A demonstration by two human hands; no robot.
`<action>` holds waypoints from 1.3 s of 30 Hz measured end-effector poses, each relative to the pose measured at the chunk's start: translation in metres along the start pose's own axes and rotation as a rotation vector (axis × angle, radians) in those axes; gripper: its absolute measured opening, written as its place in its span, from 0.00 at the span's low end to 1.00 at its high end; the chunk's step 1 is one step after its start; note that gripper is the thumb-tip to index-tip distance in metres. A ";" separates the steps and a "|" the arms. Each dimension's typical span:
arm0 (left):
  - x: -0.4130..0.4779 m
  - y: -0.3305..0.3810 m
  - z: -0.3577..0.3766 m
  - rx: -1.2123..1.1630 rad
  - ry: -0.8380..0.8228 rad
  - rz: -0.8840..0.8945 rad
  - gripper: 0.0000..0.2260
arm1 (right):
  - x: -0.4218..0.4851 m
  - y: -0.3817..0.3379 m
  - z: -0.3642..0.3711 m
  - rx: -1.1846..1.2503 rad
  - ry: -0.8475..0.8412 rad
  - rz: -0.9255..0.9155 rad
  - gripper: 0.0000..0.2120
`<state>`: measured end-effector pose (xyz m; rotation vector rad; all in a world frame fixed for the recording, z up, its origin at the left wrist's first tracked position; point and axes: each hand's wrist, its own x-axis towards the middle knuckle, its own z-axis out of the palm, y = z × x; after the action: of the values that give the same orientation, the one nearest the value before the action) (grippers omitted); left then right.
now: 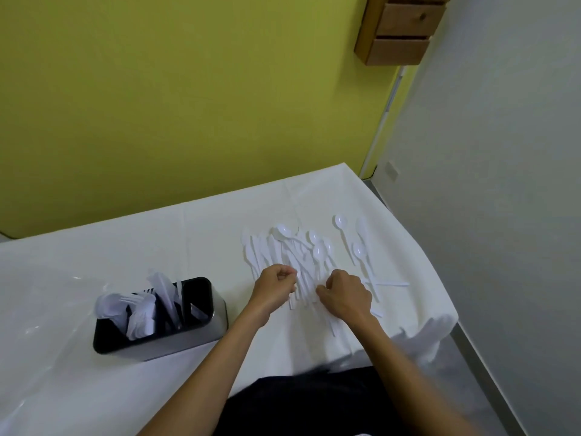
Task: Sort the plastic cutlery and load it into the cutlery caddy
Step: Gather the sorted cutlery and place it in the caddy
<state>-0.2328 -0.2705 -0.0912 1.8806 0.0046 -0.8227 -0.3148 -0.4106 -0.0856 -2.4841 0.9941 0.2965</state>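
Observation:
A heap of white plastic cutlery (295,253) lies on the white tablecloth, with a few loose spoons (358,243) to its right. My left hand (276,286) sits at the heap's near left edge, fingers curled, pinching handles of white pieces. My right hand (344,295) rests on the heap's near right side, fingers curled down onto the handles; whether it holds one is hidden. The black cutlery caddy (176,339) stands to the left, holding spoons, forks and knives in separate compartments.
The table (94,262) with its white cloth ends close on the right, where the cloth hangs over the corner (434,328). A yellow wall stands behind. A wooden drawer unit (402,29) hangs high on the right.

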 end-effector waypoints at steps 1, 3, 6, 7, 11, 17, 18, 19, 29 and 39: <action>0.001 0.004 0.001 -0.024 -0.004 -0.008 0.05 | -0.002 0.000 -0.003 0.014 0.008 -0.003 0.09; 0.006 0.016 0.005 -0.107 -0.019 -0.038 0.06 | -0.004 0.001 -0.009 0.047 0.030 -0.012 0.09; 0.016 0.033 0.010 -0.270 -0.043 -0.100 0.11 | -0.008 0.000 -0.018 0.136 0.045 -0.066 0.08; 0.019 0.038 0.011 -0.320 -0.055 -0.123 0.13 | -0.010 -0.001 -0.019 0.165 0.031 -0.094 0.08; 0.030 0.054 0.021 -0.562 -0.068 -0.199 0.10 | -0.020 0.000 -0.022 0.200 -0.004 -0.186 0.08; 0.039 0.055 0.023 -0.738 0.000 -0.252 0.07 | -0.009 0.034 -0.020 0.367 0.056 -0.175 0.15; 0.041 0.052 0.022 -0.735 0.020 -0.260 0.08 | -0.006 0.044 -0.018 0.352 0.093 -0.137 0.15; 0.043 0.049 0.021 -0.731 0.042 -0.264 0.08 | -0.004 0.052 -0.015 0.302 0.113 -0.102 0.14; 0.045 0.035 0.023 -0.666 0.054 -0.255 0.00 | 0.005 0.071 -0.004 0.124 0.050 -0.067 0.10; 0.040 0.030 0.022 -0.321 0.007 -0.116 0.22 | 0.013 0.002 -0.017 0.294 0.053 -0.286 0.11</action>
<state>-0.2035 -0.3166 -0.0929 1.5910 0.2384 -0.8405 -0.3068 -0.4278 -0.0761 -2.3302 0.6355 -0.0077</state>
